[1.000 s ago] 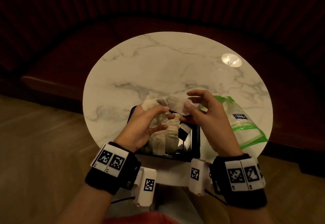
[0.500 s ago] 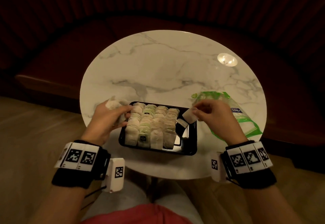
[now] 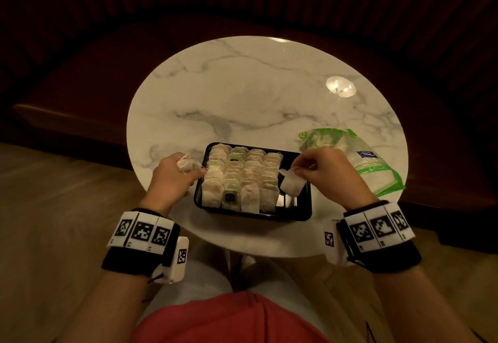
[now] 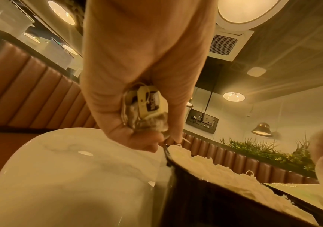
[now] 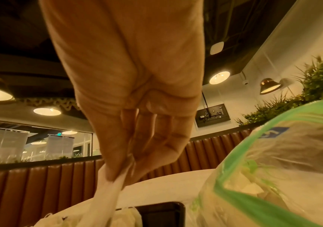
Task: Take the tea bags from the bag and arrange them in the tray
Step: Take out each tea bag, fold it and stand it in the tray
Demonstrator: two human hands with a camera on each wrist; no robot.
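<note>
A black tray (image 3: 305, 212) sits at the near edge of the round marble table (image 3: 242, 94). Several rows of tea bags (image 3: 239, 178) fill most of it; the right end shows bare black. My right hand (image 3: 327, 170) pinches one white tea bag (image 3: 292, 184) by its top, hanging over the tray's right end. That same tea bag (image 5: 108, 198) dangles from my fingers in the right wrist view. My left hand (image 3: 175, 175) grips a small bunch of tea bags (image 4: 147, 112) just left of the tray's rim (image 4: 168, 155). The clear bag with green trim (image 3: 358, 159) lies to the right.
A dark padded bench (image 3: 80, 73) curves round the far side of the table. A ceiling lamp's reflection (image 3: 341, 86) shines on the marble. The table's near edge is close to my lap, and wood floor shows on both sides.
My hands, close together over the tray a second ago, have parted. The left went to the tray's left side with its bunch; the right carries one tea bag lower over the tray's right end.
</note>
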